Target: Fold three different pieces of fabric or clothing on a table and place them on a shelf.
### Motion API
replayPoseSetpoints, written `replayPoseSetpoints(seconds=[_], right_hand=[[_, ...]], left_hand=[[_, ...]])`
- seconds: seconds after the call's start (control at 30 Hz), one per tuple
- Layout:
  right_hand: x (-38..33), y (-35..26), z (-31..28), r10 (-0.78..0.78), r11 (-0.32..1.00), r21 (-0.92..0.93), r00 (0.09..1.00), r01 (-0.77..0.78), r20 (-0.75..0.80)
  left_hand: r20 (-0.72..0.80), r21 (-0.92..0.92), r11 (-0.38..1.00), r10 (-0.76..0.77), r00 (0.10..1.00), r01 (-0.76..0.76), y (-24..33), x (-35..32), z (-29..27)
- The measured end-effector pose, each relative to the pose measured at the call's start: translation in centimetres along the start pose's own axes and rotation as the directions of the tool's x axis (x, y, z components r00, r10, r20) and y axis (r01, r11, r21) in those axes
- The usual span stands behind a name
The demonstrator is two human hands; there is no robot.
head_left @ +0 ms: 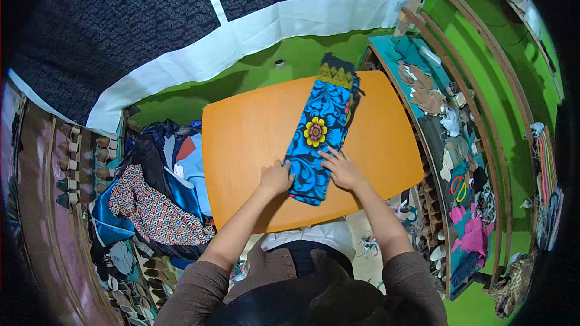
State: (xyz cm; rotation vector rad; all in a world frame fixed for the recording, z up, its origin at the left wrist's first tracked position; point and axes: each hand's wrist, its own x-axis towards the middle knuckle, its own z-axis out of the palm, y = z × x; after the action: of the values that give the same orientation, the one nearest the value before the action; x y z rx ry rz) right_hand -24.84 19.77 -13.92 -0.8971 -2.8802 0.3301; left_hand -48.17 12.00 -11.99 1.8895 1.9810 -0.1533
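Note:
A long folded piece of blue patterned cloth (313, 136) lies slantwise on the orange table (248, 127). It has black swirls, a yellow flower, and a gold zigzag band with a black end at its far side. At the near left edge of the cloth, my left hand (277, 178) has its fingers curled and closed on the fabric. My right hand (344, 172) rests on the near right edge, fingers stretched and spread over the cloth. Under the left fingers the cloth's edge is partly hidden.
Heaped clothes, among them a red-and-white patterned garment (160, 208), lie left of the table. Shoes (69, 166) line a rack at far left. On the right, a shelf holds fabric scraps, a pink cloth (474, 232) and yellow-handled scissors (460, 188). A dark curtain (139, 24) hangs behind.

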Motion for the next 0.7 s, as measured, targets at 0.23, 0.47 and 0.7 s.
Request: replayPoseSetpoints(seconds=[0.23,0.47,0.7], right_hand=[[-3.5,3.4,-1.9,0.200,0.961,-0.156,0.962,-0.230,-0.187],[-2.3,1.3,-1.8,-0.096,0.992,-0.082,0.995,0.093,-0.029],[-3.5,1.0,-1.9,-0.208,0.978,0.029,0.969,0.206,0.132]], left_hand=[[-0.325,0.315,0.875,0.463,0.825,-0.367,-3.2,0.7,-0.9],[-0.164,0.436,0.628,0.760,0.629,-0.645,-2.4,4.8,-4.8],[0.001,0.336,0.486,0.857,0.516,-0.807,-3.0,6.6,-3.3]])
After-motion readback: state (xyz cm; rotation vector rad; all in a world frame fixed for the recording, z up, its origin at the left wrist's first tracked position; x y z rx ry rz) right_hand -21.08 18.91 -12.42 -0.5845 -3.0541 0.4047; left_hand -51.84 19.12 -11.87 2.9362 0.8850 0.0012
